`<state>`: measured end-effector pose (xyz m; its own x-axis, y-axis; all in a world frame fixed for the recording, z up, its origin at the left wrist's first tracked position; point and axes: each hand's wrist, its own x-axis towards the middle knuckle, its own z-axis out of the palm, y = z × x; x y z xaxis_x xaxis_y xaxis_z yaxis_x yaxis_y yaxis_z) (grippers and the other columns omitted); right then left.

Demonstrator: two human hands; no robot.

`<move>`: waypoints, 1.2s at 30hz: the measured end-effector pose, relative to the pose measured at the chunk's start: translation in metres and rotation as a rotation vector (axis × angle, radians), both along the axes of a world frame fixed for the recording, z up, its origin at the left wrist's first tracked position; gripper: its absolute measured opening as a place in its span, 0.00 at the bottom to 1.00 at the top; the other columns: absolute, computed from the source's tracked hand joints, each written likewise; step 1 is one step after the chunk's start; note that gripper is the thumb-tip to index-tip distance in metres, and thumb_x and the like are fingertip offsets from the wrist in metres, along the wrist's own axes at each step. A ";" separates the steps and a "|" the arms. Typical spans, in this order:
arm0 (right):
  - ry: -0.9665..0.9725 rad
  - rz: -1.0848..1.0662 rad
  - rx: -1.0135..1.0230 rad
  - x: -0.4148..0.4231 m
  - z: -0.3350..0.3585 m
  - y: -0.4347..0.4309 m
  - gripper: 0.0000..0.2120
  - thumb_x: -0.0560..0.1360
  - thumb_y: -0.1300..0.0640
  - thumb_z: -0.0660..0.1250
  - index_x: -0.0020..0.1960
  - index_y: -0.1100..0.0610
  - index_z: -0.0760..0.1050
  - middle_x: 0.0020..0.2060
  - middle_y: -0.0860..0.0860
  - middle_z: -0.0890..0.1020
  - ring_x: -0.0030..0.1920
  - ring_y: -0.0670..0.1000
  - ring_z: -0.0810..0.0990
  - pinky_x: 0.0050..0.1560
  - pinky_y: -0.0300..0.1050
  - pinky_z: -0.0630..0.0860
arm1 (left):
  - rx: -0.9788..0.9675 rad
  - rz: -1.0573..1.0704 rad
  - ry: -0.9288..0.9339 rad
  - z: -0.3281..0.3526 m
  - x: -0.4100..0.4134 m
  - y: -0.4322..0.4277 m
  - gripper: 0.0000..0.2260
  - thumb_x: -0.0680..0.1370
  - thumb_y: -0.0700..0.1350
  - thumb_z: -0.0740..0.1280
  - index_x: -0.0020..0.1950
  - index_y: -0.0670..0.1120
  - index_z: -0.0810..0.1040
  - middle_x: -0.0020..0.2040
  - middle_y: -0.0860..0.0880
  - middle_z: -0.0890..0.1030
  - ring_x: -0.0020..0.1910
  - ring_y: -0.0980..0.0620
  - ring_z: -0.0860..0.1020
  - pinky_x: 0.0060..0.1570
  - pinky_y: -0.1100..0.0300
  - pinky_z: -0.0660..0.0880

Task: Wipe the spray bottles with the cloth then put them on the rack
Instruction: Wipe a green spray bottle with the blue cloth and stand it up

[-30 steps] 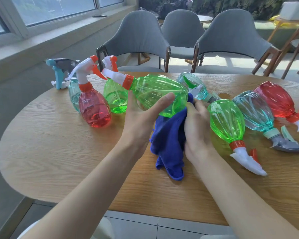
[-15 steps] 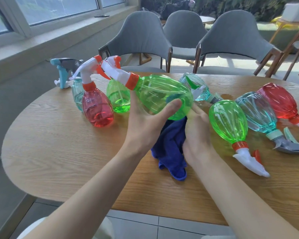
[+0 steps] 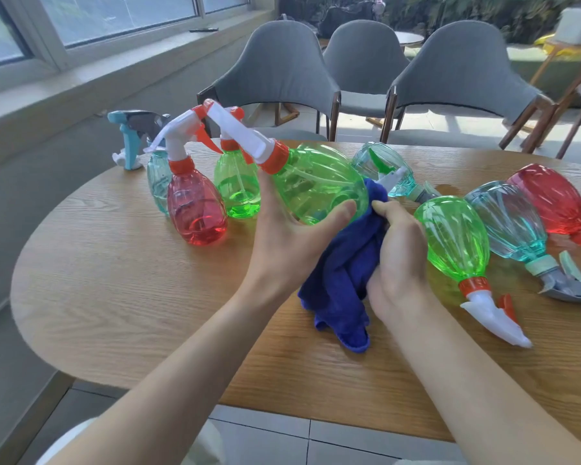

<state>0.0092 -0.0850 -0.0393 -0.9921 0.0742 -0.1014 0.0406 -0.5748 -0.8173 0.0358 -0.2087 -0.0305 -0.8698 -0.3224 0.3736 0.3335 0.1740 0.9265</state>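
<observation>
My left hand grips a green spray bottle held tilted above the table, its white and orange nozzle pointing up and to the left. A blue cloth is bunched in my right hand and pressed against the bottle's base. To the left stand a red bottle, a green bottle and a teal bottle. Several bottles lie on their sides to the right: green, teal, red, and a teal one behind the cloth. No rack is in view.
The round wooden table has its front edge close to me. Three grey chairs stand beyond its far side. A window ledge runs along the left. Wooden furniture legs show at the far right.
The held green bottle has tipped, its nozzle rising to the upper left. My right hand has worked the cloth up against the bottle's base.
</observation>
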 end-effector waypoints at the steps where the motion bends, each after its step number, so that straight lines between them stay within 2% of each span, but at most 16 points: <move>1: -0.027 0.019 -0.011 0.000 -0.002 -0.001 0.07 0.75 0.58 0.67 0.52 0.58 0.79 0.48 0.59 0.81 0.49 0.59 0.82 0.53 0.54 0.78 | -0.015 0.012 -0.008 0.000 0.000 0.000 0.45 0.71 0.53 0.83 0.80 0.51 0.62 0.70 0.50 0.81 0.71 0.51 0.79 0.74 0.46 0.73; 4: -0.044 0.066 -0.007 0.000 -0.006 -0.003 0.06 0.76 0.56 0.67 0.50 0.57 0.80 0.45 0.58 0.82 0.46 0.59 0.83 0.47 0.51 0.81 | -0.033 0.062 -0.004 0.002 0.000 -0.002 0.46 0.71 0.54 0.82 0.82 0.52 0.60 0.73 0.51 0.77 0.74 0.52 0.75 0.77 0.47 0.70; 7: -0.012 0.053 0.033 0.000 -0.003 -0.002 0.05 0.72 0.55 0.67 0.44 0.55 0.80 0.42 0.57 0.81 0.45 0.58 0.81 0.49 0.52 0.77 | -0.037 0.085 -0.011 0.004 -0.003 -0.008 0.48 0.71 0.58 0.82 0.83 0.51 0.59 0.77 0.49 0.74 0.77 0.51 0.72 0.79 0.47 0.68; 11: -0.006 0.002 -0.025 -0.008 0.001 0.007 0.08 0.72 0.57 0.67 0.50 0.57 0.79 0.46 0.58 0.80 0.48 0.58 0.80 0.50 0.52 0.76 | -0.043 0.043 -0.034 0.000 -0.005 -0.007 0.48 0.69 0.62 0.82 0.82 0.57 0.60 0.76 0.50 0.76 0.75 0.49 0.75 0.77 0.44 0.70; 13: -0.019 0.007 -0.052 -0.009 0.000 0.008 0.04 0.74 0.58 0.67 0.47 0.55 0.80 0.46 0.58 0.81 0.48 0.59 0.81 0.52 0.54 0.77 | -0.053 0.032 -0.043 -0.001 -0.003 -0.004 0.48 0.69 0.61 0.82 0.82 0.56 0.60 0.74 0.50 0.77 0.75 0.50 0.75 0.77 0.45 0.70; 15: -0.052 0.043 -0.032 -0.006 -0.004 0.003 0.05 0.77 0.58 0.67 0.47 0.55 0.82 0.47 0.58 0.83 0.49 0.60 0.83 0.54 0.55 0.79 | -0.065 0.034 -0.038 -0.002 -0.002 -0.001 0.47 0.70 0.59 0.82 0.82 0.55 0.60 0.74 0.51 0.77 0.75 0.51 0.75 0.77 0.46 0.70; 19: -0.043 0.097 0.063 0.002 -0.004 -0.002 0.09 0.81 0.60 0.65 0.43 0.56 0.79 0.40 0.57 0.82 0.42 0.57 0.82 0.44 0.49 0.80 | -0.081 0.086 -0.031 0.003 -0.001 -0.004 0.49 0.71 0.58 0.82 0.84 0.52 0.58 0.77 0.50 0.73 0.77 0.52 0.71 0.78 0.48 0.68; 22: 0.015 0.094 0.109 0.000 -0.001 0.002 0.09 0.80 0.62 0.63 0.42 0.56 0.78 0.38 0.56 0.80 0.40 0.56 0.80 0.43 0.47 0.77 | -0.084 0.104 -0.034 0.004 -0.003 -0.010 0.49 0.69 0.61 0.81 0.83 0.51 0.59 0.77 0.48 0.73 0.77 0.50 0.72 0.78 0.46 0.69; 25: -0.012 0.092 0.068 -0.004 0.002 0.006 0.09 0.79 0.61 0.64 0.42 0.55 0.79 0.38 0.55 0.81 0.41 0.56 0.81 0.47 0.50 0.79 | -0.083 0.096 -0.044 0.001 -0.006 -0.015 0.50 0.69 0.63 0.81 0.83 0.55 0.58 0.78 0.49 0.73 0.77 0.51 0.72 0.78 0.46 0.68; 29: -0.036 0.056 -0.053 -0.012 0.001 0.011 0.10 0.81 0.61 0.63 0.44 0.54 0.80 0.37 0.51 0.82 0.38 0.51 0.82 0.40 0.44 0.80 | -0.086 0.041 -0.067 0.000 -0.004 -0.013 0.51 0.69 0.63 0.81 0.85 0.55 0.57 0.79 0.52 0.72 0.79 0.54 0.70 0.80 0.47 0.67; 32: -0.049 0.087 -0.047 -0.011 -0.006 0.007 0.09 0.81 0.60 0.64 0.47 0.54 0.83 0.43 0.55 0.84 0.45 0.55 0.83 0.48 0.49 0.82 | -0.096 0.021 -0.079 -0.001 -0.005 -0.010 0.51 0.68 0.63 0.81 0.83 0.58 0.58 0.77 0.50 0.75 0.77 0.50 0.73 0.78 0.45 0.69; 36: -0.045 0.131 -0.018 -0.007 -0.008 0.001 0.13 0.81 0.60 0.65 0.42 0.52 0.84 0.45 0.56 0.84 0.47 0.57 0.83 0.53 0.53 0.80 | -0.112 0.042 -0.094 0.000 -0.005 -0.013 0.53 0.67 0.65 0.80 0.84 0.57 0.56 0.79 0.48 0.72 0.78 0.50 0.72 0.78 0.46 0.69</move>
